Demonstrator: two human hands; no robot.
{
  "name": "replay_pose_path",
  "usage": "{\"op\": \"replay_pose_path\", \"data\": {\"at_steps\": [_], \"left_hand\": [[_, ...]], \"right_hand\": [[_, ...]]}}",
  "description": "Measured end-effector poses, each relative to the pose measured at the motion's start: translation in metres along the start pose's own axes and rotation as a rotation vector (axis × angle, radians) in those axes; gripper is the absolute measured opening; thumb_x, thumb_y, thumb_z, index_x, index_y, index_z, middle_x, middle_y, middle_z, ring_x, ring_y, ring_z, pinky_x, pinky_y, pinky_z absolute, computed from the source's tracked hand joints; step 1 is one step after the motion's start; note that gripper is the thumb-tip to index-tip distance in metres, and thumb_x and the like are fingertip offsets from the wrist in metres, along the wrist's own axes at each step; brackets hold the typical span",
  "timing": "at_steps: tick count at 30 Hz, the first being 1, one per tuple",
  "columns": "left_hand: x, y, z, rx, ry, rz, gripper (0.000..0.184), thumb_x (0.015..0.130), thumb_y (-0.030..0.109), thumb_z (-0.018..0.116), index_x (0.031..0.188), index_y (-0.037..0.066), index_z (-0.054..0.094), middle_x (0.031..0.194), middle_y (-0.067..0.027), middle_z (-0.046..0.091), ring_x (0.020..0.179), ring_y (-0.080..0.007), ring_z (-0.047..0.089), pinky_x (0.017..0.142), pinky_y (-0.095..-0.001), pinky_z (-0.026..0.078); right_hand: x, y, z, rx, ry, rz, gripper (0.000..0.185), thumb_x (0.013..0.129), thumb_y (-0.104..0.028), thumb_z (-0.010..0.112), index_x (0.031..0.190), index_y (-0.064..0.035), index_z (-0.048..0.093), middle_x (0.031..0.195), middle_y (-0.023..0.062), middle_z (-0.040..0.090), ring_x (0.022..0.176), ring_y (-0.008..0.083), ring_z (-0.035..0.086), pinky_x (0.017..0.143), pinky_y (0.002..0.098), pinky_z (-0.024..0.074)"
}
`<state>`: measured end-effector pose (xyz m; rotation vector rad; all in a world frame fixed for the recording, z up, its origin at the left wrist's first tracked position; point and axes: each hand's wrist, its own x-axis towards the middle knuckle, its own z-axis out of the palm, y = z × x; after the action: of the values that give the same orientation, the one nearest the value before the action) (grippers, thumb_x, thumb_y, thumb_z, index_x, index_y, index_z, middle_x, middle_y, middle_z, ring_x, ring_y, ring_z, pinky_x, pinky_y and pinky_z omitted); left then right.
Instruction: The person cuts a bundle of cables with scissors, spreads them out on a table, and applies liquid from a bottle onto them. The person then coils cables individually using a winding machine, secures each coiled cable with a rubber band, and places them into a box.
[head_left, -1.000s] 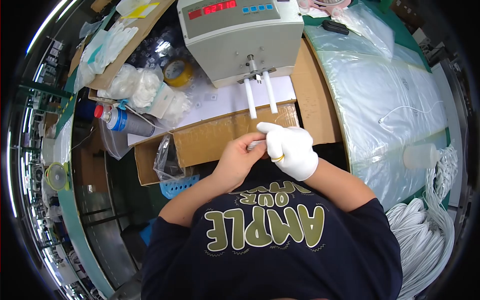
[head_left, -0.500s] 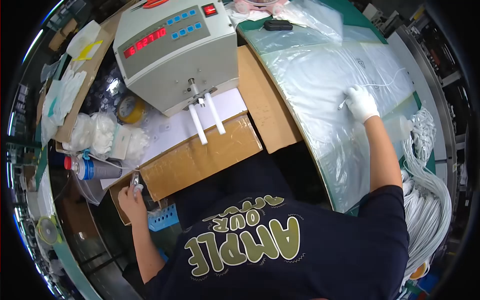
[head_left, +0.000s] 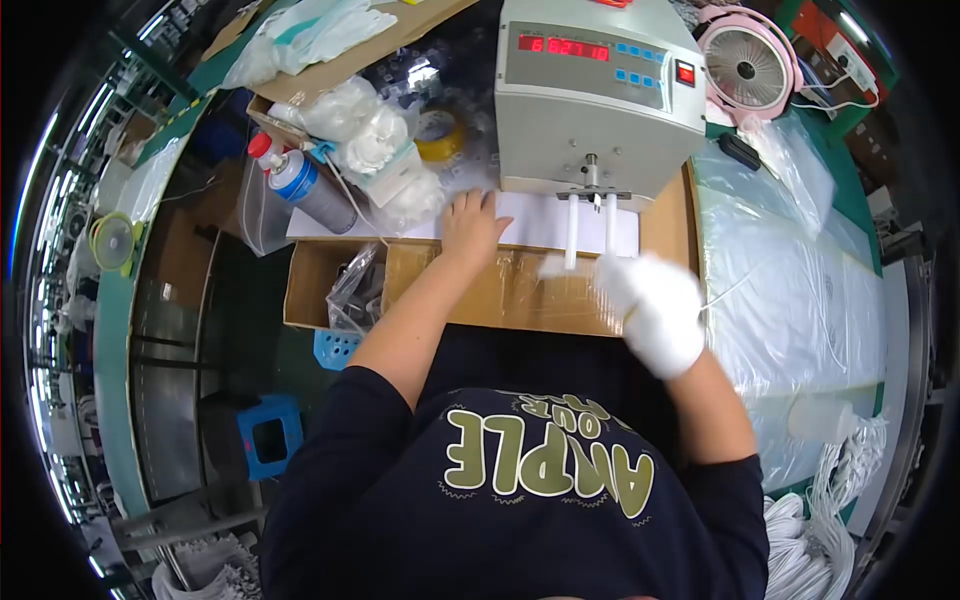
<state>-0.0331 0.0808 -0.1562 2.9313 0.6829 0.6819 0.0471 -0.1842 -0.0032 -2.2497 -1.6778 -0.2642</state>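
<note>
My bare left hand lies with its fingers apart on white paper at the edge of a cardboard box. My right hand, in a white glove, is smeared by motion just below the two white prongs of a grey counting machine with a red digital display. A thin white cable trails from the glove over the plastic-covered surface on the right. A blurred whitish end sticks out left of the gloved fingers; its shape cannot be made out.
Left stand a spray can with a red cap, bagged white items and yellow tape. A pink fan and a black case are at the back right. White cable bundles hang at the lower right.
The head view has turned left. My left hand has moved from the box's left end onto the paper. My gloved right hand has come from the plastic sheet to the prongs, bringing the cable.
</note>
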Motion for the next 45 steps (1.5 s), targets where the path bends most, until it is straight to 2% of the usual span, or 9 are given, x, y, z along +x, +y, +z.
{"op": "replay_pose_path", "data": {"at_steps": [1, 7, 19, 29, 33, 35, 38, 41, 45], "left_hand": [[-0.006, -0.005, 0.005, 0.017, 0.002, 0.043, 0.048, 0.082, 0.031, 0.068, 0.12, 0.004, 0.06, 0.12, -0.0095, 0.058, 0.113, -0.03, 0.049, 0.092, -0.0438, 0.04], [-0.046, -0.003, -0.002, -0.113, 0.117, 0.199, 0.044, 0.081, 0.025, 0.069, 0.119, 0.005, 0.061, 0.123, -0.0119, 0.057, 0.117, -0.0305, 0.048, 0.096, -0.0449, 0.039], [-0.046, -0.016, -0.038, -0.637, -0.061, -0.132, 0.027, 0.089, 0.009, 0.059, 0.115, 0.002, 0.057, 0.104, -0.0177, 0.06, 0.088, -0.031, 0.061, 0.079, -0.0378, 0.049], [-0.029, 0.012, -0.049, -0.744, -0.081, -0.155, 0.033, 0.089, 0.014, 0.063, 0.119, 0.003, 0.057, 0.109, -0.0179, 0.062, 0.092, -0.0291, 0.063, 0.079, -0.0347, 0.05], [-0.015, 0.014, -0.056, -0.832, -0.08, -0.194, 0.032, 0.088, 0.014, 0.064, 0.118, 0.003, 0.059, 0.11, -0.0173, 0.063, 0.095, -0.029, 0.063, 0.079, -0.0335, 0.05], [0.007, 0.043, -0.073, -0.956, -0.04, -0.108, 0.032, 0.088, 0.015, 0.064, 0.117, 0.003, 0.059, 0.111, -0.017, 0.063, 0.095, -0.0295, 0.062, 0.08, -0.0342, 0.05], [0.045, 0.098, -0.1, -0.978, -0.02, 0.115, 0.031, 0.089, 0.015, 0.062, 0.117, 0.003, 0.059, 0.097, -0.0132, 0.066, 0.088, -0.02, 0.063, 0.08, -0.0312, 0.05], [0.064, 0.115, -0.115, -0.771, -0.444, 0.169, 0.031, 0.09, 0.017, 0.06, 0.118, 0.004, 0.059, 0.094, -0.014, 0.067, 0.087, -0.0214, 0.063, 0.08, -0.0318, 0.049], [0.049, 0.11, -0.128, -0.934, -0.656, 0.104, 0.027, 0.093, 0.017, 0.057, 0.116, 0.002, 0.06, 0.094, -0.0107, 0.067, 0.09, -0.0168, 0.063, 0.08, -0.0302, 0.049]], "right_hand": [[0.002, 0.027, 0.009, 0.14, 0.212, 0.065, 0.013, 0.081, -0.015, 0.065, 0.092, -0.0068, 0.066, 0.079, 0.0126, 0.063, 0.072, 0.0319, 0.062, 0.065, 0.0403, 0.0498], [0.028, 0.032, -0.025, -0.113, 0.058, 0.073, 0.005, 0.081, -0.015, 0.062, 0.085, -0.0125, 0.064, 0.075, 0.0102, 0.059, 0.068, 0.03, 0.061, 0.061, 0.0406, 0.0488], [0.008, 0.092, 0.015, -0.122, -0.018, 0.07, 0.011, 0.086, -0.021, 0.061, 0.079, -0.0131, 0.059, 0.071, 0.0088, 0.058, 0.064, 0.0301, 0.061, 0.058, 0.0413, 0.0484], [0.013, 0.049, 0.029, -0.084, 0.016, 0.037, 0.019, 0.083, -0.021, 0.064, 0.099, -0.0125, 0.06, 0.075, 0.0098, 0.061, 0.067, 0.0304, 0.062, 0.061, 0.0412, 0.0484], [0.001, 0.029, 0.056, 0.186, -0.018, 0.277, 0.051, 0.089, -0.029, 0.06, 0.135, -0.0139, 0.044, 0.082, 0.012, 0.066, 0.069, 0.0322, 0.065, 0.063, 0.0409, 0.0517], [0.015, 0.01, 0.088, 0.88, 0.105, 0.457, 0.053, 0.095, -0.039, 0.054, 0.135, -0.006, 0.045, 0.106, 0.01, 0.065, 0.098, 0.0185, 0.062, 0.082, 0.0333, 0.0491], [0.042, -0.016, 0.152, 1.615, 0.526, 0.824, 0.037, 0.099, -0.032, 0.049, 0.128, -0.0099, 0.048, 0.11, 0.0027, 0.057, 0.097, 0.0149, 0.057, 0.08, 0.0304, 0.0474], [0.061, -0.023, 0.152, 2.092, 0.75, 0.741, 0.031, 0.101, -0.028, 0.045, 0.127, -0.0106, 0.046, 0.118, 0.0022, 0.052, 0.103, 0.0117, 0.053, 0.085, 0.0275, 0.045], [0.032, -0.04, 0.148, 2.004, 0.676, 0.727, 0.037, 0.1, -0.033, 0.048, 0.128, -0.0095, 0.045, 0.115, 0.0021, 0.053, 0.104, 0.0112, 0.054, 0.081, 0.0285, 0.0479]]}}
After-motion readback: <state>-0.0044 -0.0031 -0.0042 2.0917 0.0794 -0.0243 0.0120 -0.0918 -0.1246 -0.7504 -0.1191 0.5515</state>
